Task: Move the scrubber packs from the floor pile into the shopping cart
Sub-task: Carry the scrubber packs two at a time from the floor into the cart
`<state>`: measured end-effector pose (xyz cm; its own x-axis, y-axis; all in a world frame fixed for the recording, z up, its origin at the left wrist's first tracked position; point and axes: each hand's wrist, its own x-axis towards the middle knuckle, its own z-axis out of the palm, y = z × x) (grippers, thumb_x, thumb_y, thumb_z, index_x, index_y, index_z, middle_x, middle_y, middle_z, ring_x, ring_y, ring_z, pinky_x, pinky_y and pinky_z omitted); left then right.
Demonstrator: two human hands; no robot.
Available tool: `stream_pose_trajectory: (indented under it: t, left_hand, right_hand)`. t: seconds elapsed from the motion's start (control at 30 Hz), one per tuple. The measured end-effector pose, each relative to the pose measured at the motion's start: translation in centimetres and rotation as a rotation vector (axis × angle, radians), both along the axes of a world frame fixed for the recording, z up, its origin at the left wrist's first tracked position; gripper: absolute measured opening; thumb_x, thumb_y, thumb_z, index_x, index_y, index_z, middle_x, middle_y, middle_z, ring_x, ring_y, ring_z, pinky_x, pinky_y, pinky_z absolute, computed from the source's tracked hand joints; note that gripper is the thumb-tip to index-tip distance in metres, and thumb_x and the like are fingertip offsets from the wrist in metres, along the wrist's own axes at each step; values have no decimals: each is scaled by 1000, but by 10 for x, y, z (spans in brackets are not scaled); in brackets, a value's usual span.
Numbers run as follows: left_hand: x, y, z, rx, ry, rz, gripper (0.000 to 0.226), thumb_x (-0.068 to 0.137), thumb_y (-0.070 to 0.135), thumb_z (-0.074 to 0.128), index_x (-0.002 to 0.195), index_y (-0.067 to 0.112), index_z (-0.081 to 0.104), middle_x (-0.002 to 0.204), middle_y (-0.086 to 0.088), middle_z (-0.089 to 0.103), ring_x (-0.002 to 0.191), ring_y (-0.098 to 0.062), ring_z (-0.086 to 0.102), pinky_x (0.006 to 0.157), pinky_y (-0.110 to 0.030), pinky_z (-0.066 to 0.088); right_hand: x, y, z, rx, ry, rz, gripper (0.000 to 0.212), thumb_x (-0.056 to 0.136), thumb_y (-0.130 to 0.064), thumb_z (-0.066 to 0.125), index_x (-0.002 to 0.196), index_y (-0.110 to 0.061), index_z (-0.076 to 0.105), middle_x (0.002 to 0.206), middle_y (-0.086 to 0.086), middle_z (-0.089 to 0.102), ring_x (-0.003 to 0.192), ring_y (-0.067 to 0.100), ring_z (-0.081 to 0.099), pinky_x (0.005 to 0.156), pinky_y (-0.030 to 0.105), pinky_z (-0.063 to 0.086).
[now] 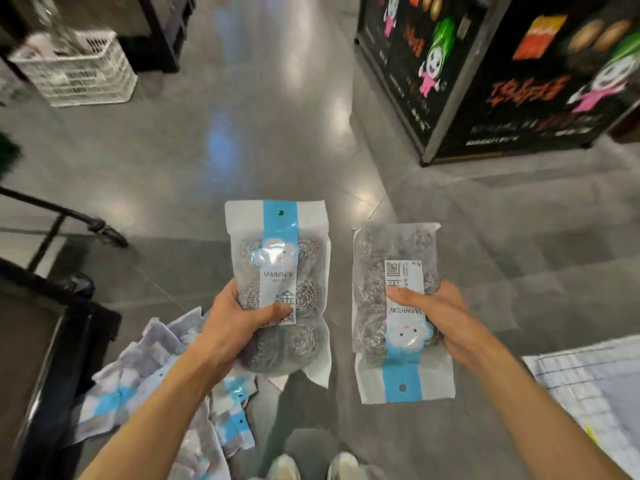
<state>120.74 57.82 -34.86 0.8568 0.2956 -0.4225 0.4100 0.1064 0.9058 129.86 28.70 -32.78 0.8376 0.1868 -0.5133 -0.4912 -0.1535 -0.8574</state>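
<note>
My left hand [239,327] grips one scrubber pack [278,285], my right hand [429,317] another pack [398,306], fingers curled round each, so two go together. The pile [145,382] lies on the floor beside the cart [41,341] at my left.

This is a shop, seemingly a supermarket aisle. The polished grey floor [263,140] reflects ceiling lights. A black display stand [512,81] printed with cartoon mascots and snack pictures stands at the upper right, a white plastic crate [79,74] sits at the upper left, and identical retail-packaged scrubber packs [145,386] lie heaped on the floor.
</note>
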Motion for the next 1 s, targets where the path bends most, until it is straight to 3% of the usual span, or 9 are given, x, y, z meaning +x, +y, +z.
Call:
stream_pose_trajectory:
  t: [0.1, 0.23, 0.33, 0.4, 0.5, 0.6, 0.73, 0.9, 1.0]
  left_hand:
    - [-2, -1, 134, 32, -72, -33, 62, 59, 3, 95, 113, 13, 69, 100, -5, 81, 90, -25, 77, 74, -35, 60]
    - [-11, -11, 282, 28, -206, -54, 45, 72, -2, 85, 112, 13, 69, 98, -6, 81, 83, -19, 78, 65, -30, 61]
    - [-16, -15, 364, 42, -278, -127, 46, 74, 2, 85, 117, 12, 70, 102, -8, 80, 92, -28, 78, 81, -44, 62]
    - [-18, -16, 405, 40, -333, -172, 46, 75, 2, 85, 117, 12, 69, 102, -8, 80, 93, -30, 78, 84, -47, 61]
    - [-18, -22, 449, 59, -401, -277, 47, 74, 4, 87, 116, 14, 70, 102, -5, 81, 93, -28, 78, 85, -46, 61]
    - [-17, -32, 476, 69, -462, -411, 45, 71, 7, 89, 111, 18, 70, 98, -1, 81, 90, -24, 79, 82, -42, 61]
    - [-22, -66, 495, 20, -513, -576, 49, 64, 13, 91, 106, 24, 69, 97, 3, 81, 88, -20, 78, 83, -42, 60]
    - [-44, -128, 501, -62, -521, -800, 68, 50, 25, 91, 115, 22, 72, 103, 0, 81, 95, -23, 78, 89, -47, 60]
    - [-67, -171, 504, -130, -521, -931, 70, 50, 24, 91, 118, 21, 71, 104, 1, 80, 96, -21, 78, 88, -44, 60]
  right_hand:
    - [-3, -9, 137, 9, -97, -32, 49, 65, -23, 88, 111, -12, 76, 99, 6, 81, 86, 20, 79, 77, 34, 61]
    - [-29, -15, 287, 49, -198, -54, 34, 78, -10, 83, 111, -9, 76, 94, 5, 81, 77, 16, 78, 62, 26, 61]
    - [-57, -17, 362, 80, -265, -123, 30, 80, -9, 83, 108, -17, 75, 95, 2, 82, 76, 14, 78, 55, 23, 58]
    - [-77, -16, 398, 95, -313, -180, 35, 76, -13, 86, 109, -20, 74, 98, 0, 82, 80, 13, 79, 57, 25, 58]
    - [-105, -18, 432, 73, -371, -289, 51, 61, -25, 88, 110, -24, 74, 102, -1, 81, 87, 16, 79, 71, 31, 60]
    - [-139, -27, 452, 50, -415, -426, 46, 64, -24, 89, 108, -25, 75, 101, -2, 81, 90, 17, 79, 82, 37, 61]
    - [-200, -47, 469, -3, -466, -609, 33, 78, -20, 86, 109, -26, 76, 99, -2, 82, 84, 14, 78, 67, 29, 60]
    - [-291, -76, 483, -114, -521, -863, 45, 72, -25, 86, 116, -22, 76, 105, 0, 81, 93, 19, 78, 77, 34, 59]
    - [-348, -95, 491, -191, -533, -1041, 39, 69, -29, 86, 107, -25, 77, 98, -1, 82, 85, 18, 78, 72, 36, 61]
